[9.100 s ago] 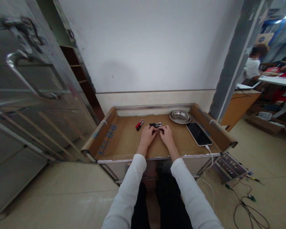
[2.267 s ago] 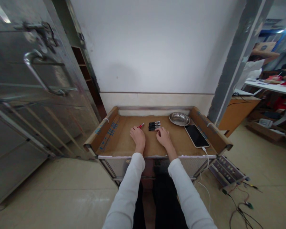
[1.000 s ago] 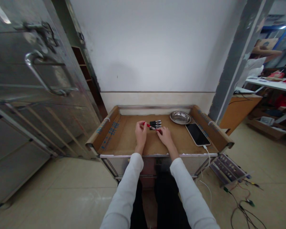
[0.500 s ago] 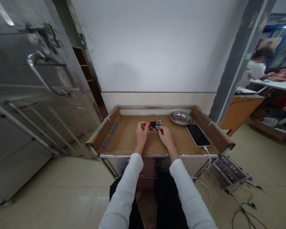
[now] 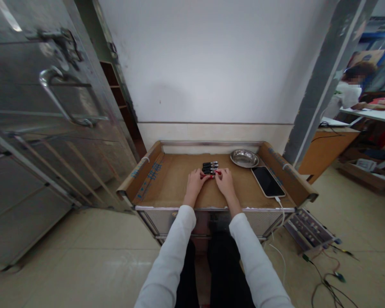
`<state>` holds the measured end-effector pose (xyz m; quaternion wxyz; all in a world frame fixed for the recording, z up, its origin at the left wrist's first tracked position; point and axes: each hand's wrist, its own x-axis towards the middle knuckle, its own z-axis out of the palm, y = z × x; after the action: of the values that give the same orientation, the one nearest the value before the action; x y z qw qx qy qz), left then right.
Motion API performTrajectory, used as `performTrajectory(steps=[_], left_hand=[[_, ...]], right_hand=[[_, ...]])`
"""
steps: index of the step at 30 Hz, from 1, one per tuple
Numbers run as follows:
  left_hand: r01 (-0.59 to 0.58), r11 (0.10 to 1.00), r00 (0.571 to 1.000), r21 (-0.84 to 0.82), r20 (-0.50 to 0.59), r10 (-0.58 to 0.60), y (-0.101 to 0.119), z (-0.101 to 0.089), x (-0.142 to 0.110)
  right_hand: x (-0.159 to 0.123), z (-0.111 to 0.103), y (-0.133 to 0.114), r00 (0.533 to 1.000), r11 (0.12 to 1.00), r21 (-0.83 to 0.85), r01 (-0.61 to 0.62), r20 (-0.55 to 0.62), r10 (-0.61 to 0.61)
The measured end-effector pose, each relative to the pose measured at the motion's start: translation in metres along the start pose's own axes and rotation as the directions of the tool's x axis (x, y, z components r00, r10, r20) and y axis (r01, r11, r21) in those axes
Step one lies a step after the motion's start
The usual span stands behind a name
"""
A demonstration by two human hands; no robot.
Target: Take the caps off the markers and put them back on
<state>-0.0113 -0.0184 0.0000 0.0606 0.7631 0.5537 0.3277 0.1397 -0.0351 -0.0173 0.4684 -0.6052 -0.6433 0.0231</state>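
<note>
My left hand (image 5: pixel 195 184) and my right hand (image 5: pixel 225 182) meet over the middle of a cardboard-lined cart top (image 5: pixel 173 188). Between their closed fingertips is a short red pen-like piece (image 5: pixel 211 176), lying crosswise in front of a stack of similar pieces. These black pieces (image 5: pixel 208 166) with silvery right ends lie side by side in a tidy row, several of them, just beyond my fingers. Both hands pinch the red piece, the left at its left part and the right at its right end. Fingers hide much of it, and its exact kind is too small to tell.
A round steel dish (image 5: pixel 244 158) stands at the back right. In front of it lies a phone (image 5: pixel 268 182) with a white cable (image 5: pixel 282 214) hanging over the edge. Rolled cardboard sides border the cart. An electrical box (image 5: pixel 311 231) and wires are on the floor; a person (image 5: pixel 348 94) sits farther right.
My left hand picked up the red piece and brought it to my right hand. Both hands then lowered it in front of the black row, the left turning inward.
</note>
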Motion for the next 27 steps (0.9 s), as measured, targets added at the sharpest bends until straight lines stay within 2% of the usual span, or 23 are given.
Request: performTrajectory(steps=[6,13,16,20,22,27], left_hand=[[0.073,0.98,0.997,0.183,-0.049,-0.065,0.006,-0.001,0.0],[0.089,0.973,0.994,0.214,-0.075,-0.075,0.008,0.001,0.001],[0.002,0.992,0.998,0.124,-0.06,0.005,0.006,0.001,0.001],[-0.161,0.987,0.987,0.002,0.026,0.161,0.006,0.001,0.0],[-0.187,0.982,0.98,-0.005,0.059,0.187,0.006,0.001,-0.001],[-0.168,0.985,0.982,0.027,0.087,0.165,0.008,-0.002,-0.001]], right_hand=[[-0.002,0.003,0.003,0.99,0.998,-0.002,0.061,0.125,-0.061],[-0.002,0.006,0.007,0.987,0.996,-0.044,0.078,0.146,-0.071],[-0.002,0.006,0.008,0.986,0.997,-0.022,0.078,0.149,-0.074],[-0.001,0.007,0.01,0.984,0.996,0.029,0.082,0.158,-0.085],[0.0,0.007,0.01,0.984,0.996,0.056,0.07,0.159,-0.079],[0.0,0.006,0.008,0.983,0.99,0.111,0.09,0.151,-0.107]])
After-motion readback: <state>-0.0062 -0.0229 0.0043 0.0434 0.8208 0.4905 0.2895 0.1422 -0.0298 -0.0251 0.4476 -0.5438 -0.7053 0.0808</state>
